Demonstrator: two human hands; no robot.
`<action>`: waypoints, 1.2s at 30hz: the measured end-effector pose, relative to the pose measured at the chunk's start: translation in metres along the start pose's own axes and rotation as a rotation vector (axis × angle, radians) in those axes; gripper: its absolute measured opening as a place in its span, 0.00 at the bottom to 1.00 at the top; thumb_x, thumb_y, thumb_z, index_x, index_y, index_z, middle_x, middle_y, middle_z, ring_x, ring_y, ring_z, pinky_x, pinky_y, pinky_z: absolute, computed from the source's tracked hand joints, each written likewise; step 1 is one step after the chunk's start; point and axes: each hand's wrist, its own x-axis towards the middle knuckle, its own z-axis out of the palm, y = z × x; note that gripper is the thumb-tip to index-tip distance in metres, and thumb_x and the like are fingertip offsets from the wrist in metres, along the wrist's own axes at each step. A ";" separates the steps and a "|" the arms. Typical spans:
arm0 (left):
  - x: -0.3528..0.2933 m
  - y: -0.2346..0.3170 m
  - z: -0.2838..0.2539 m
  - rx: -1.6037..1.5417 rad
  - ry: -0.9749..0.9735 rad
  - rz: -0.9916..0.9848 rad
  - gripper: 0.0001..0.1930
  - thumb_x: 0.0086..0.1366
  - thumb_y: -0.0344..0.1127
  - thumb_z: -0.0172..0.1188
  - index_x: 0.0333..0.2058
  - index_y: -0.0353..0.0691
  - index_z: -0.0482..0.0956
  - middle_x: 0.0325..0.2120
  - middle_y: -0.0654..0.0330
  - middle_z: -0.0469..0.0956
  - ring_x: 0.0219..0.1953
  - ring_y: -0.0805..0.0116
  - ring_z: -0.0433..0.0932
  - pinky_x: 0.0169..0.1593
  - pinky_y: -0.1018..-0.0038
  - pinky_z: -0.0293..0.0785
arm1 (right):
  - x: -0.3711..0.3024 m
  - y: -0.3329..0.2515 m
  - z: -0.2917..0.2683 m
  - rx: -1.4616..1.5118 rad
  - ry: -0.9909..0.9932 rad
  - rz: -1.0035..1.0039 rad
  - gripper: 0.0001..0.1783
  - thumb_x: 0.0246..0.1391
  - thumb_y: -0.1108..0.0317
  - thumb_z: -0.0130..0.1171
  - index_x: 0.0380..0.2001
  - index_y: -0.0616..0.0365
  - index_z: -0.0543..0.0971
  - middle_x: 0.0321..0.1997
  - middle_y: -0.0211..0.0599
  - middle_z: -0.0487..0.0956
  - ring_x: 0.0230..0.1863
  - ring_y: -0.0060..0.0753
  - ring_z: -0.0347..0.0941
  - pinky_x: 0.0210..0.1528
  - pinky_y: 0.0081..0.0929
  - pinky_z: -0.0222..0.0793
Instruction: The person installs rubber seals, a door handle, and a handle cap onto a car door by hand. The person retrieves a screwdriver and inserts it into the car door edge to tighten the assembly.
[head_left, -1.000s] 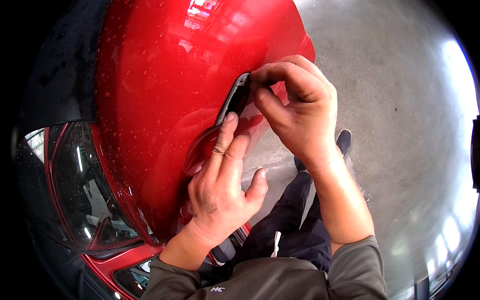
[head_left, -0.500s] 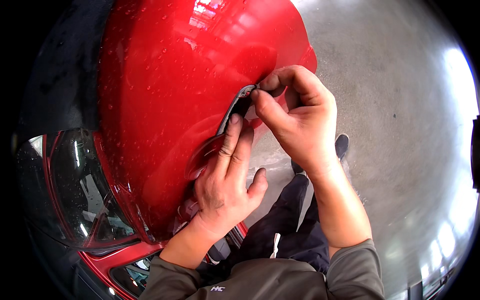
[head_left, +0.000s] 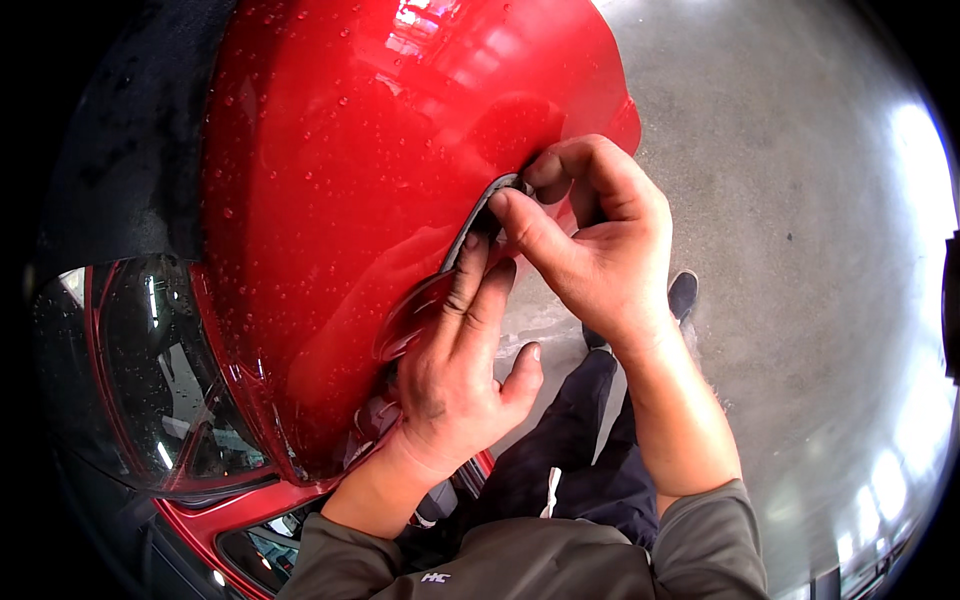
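Observation:
A glossy red car body panel (head_left: 330, 200), dotted with water drops, fills the upper left. A thin dark grey strip (head_left: 478, 215) runs along its curved right edge. My right hand (head_left: 600, 250) pinches the strip's upper end between thumb and forefinger. My left hand (head_left: 455, 370) lies flat below it, with two fingertips pressed on the strip's lower part and the thumb spread out to the side. The strip's lower end is hidden under my left fingers.
A clear headlight lens (head_left: 140, 380) with red trim sits at the lower left. A black rough surface (head_left: 130, 130) borders the panel at upper left. Grey concrete floor (head_left: 800, 250) lies to the right. My dark trousers (head_left: 570, 450) and a shoe (head_left: 683, 295) show below my hands.
My right hand has curled tighter over the strip's top and dropped a little. The strip stood out from the edge before and now lies closer against it. My left fingers slid up along it.

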 end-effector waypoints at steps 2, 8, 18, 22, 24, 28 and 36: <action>0.000 0.000 0.002 -0.003 0.003 0.000 0.37 0.60 0.36 0.66 0.68 0.32 0.69 0.72 0.38 0.62 0.67 0.39 0.73 0.61 0.58 0.79 | -0.002 0.001 0.003 0.058 0.057 0.043 0.12 0.48 0.74 0.74 0.33 0.62 0.80 0.32 0.35 0.82 0.34 0.28 0.79 0.39 0.26 0.76; 0.001 0.004 -0.002 -0.039 -0.025 -0.045 0.38 0.59 0.35 0.67 0.68 0.31 0.68 0.71 0.37 0.63 0.67 0.38 0.72 0.62 0.57 0.78 | -0.003 0.007 -0.001 0.145 0.043 0.035 0.12 0.48 0.73 0.74 0.32 0.62 0.80 0.31 0.34 0.82 0.33 0.25 0.79 0.39 0.25 0.76; -0.006 -0.005 0.006 -0.162 0.058 -0.019 0.36 0.60 0.33 0.67 0.67 0.29 0.69 0.70 0.35 0.65 0.67 0.37 0.72 0.61 0.57 0.78 | -0.002 0.001 0.001 0.113 0.114 0.091 0.12 0.49 0.72 0.77 0.28 0.60 0.79 0.26 0.31 0.81 0.30 0.24 0.77 0.34 0.24 0.74; -0.005 -0.001 -0.001 -0.286 0.028 -0.091 0.32 0.61 0.33 0.67 0.64 0.29 0.72 0.69 0.35 0.67 0.67 0.37 0.73 0.60 0.58 0.79 | -0.008 0.004 -0.011 -0.040 0.024 0.019 0.14 0.47 0.70 0.79 0.27 0.59 0.79 0.26 0.31 0.80 0.28 0.25 0.76 0.32 0.25 0.72; -0.003 -0.002 -0.003 -0.187 0.002 -0.035 0.31 0.62 0.33 0.66 0.63 0.29 0.73 0.68 0.35 0.68 0.65 0.37 0.75 0.59 0.58 0.80 | -0.009 0.014 -0.014 -0.139 -0.012 -0.086 0.15 0.46 0.69 0.80 0.27 0.58 0.79 0.25 0.32 0.79 0.27 0.30 0.75 0.30 0.28 0.71; -0.002 -0.005 0.000 -0.145 0.015 -0.002 0.29 0.63 0.33 0.66 0.62 0.29 0.74 0.68 0.35 0.69 0.63 0.38 0.77 0.58 0.57 0.81 | -0.007 0.018 -0.010 -0.174 0.019 -0.168 0.15 0.46 0.68 0.80 0.27 0.57 0.79 0.26 0.33 0.79 0.27 0.35 0.75 0.30 0.31 0.71; -0.008 -0.011 -0.001 -0.016 0.018 0.087 0.20 0.61 0.29 0.65 0.52 0.30 0.78 0.65 0.36 0.73 0.54 0.48 0.83 0.39 0.69 0.83 | -0.014 0.017 -0.015 -0.199 0.027 -0.111 0.14 0.49 0.68 0.79 0.29 0.57 0.80 0.27 0.33 0.80 0.28 0.36 0.76 0.30 0.32 0.72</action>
